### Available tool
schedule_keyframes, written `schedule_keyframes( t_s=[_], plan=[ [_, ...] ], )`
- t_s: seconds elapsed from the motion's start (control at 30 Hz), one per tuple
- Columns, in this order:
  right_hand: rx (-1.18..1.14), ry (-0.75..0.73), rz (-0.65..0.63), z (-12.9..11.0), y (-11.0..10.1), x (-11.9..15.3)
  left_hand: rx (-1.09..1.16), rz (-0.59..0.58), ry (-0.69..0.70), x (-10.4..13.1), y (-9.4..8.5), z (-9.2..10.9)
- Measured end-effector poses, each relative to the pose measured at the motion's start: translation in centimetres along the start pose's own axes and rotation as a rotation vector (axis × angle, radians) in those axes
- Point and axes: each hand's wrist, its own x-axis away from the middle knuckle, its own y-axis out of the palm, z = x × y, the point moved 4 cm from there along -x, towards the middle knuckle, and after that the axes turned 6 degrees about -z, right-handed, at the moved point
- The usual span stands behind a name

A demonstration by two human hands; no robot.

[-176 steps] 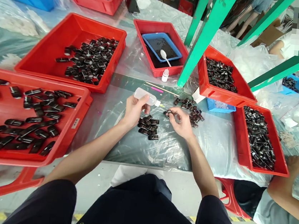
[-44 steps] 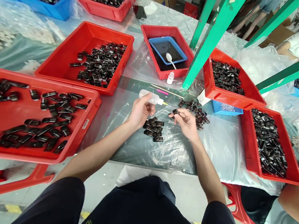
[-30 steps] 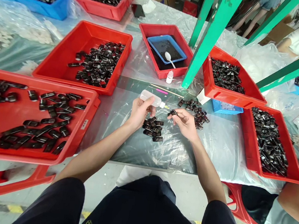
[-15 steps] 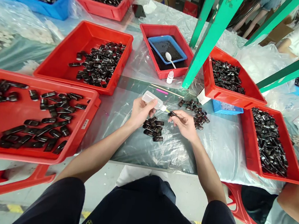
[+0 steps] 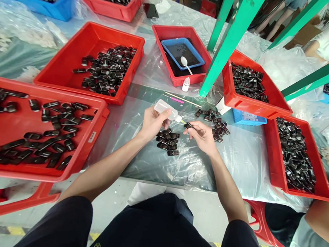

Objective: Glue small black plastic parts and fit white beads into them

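Note:
My left hand (image 5: 153,121) is closed round a clear squeeze bottle (image 5: 164,107) with a white cap and a thin greenish needle tip. The bottle lies tilted, its tip pointing right and down at a small black part (image 5: 188,125). That part is pinched in the fingers of my right hand (image 5: 203,136); the tip is at or very near it. Below the bottle a cluster of black parts (image 5: 167,141) lies on the plastic-covered table. Just beyond my right hand is another loose group of black parts (image 5: 219,127).
Red bins of black parts stand left (image 5: 99,132), behind left (image 5: 71,55) and right (image 5: 327,189). A red bin (image 5: 162,40) holds a blue tray with a white spoon (image 5: 184,61). Near it are a small white bottle (image 5: 186,84), a pink stick (image 5: 176,100) and a green post (image 5: 219,62).
The whole view has shifted very slightly. Both hands keep their places, with the bottle tip still at the black part.

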Motion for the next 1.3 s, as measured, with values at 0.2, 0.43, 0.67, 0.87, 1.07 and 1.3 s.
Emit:
schedule_keyframes(
  t_s=[0.2,0.43,0.67,0.87,1.07,1.3],
  plan=[
    [0.01,-0.007,-0.001,-0.1,-0.02,-0.06,-0.01,0.003,0.006,0.0,0.05,0.11],
    [0.023,-0.009,0.005,-0.12,-0.11,-0.01,-0.002,0.006,-0.008,0.04,0.13,0.24],
    [0.003,0.0,0.025,-0.28,-0.22,0.07,0.025,0.001,0.003,0.03,0.22,0.34],
    [0.108,-0.058,0.103,-0.55,-0.57,0.23,0.052,0.008,-0.02,0.17,0.39,0.44],
    [0.156,-0.075,0.138,-0.29,-0.5,0.43,0.069,0.021,-0.02,0.07,0.34,0.27],
    [0.191,-0.079,0.155,-0.46,-0.48,0.66,0.069,0.012,0.005,-0.04,0.24,0.19]
  ],
)
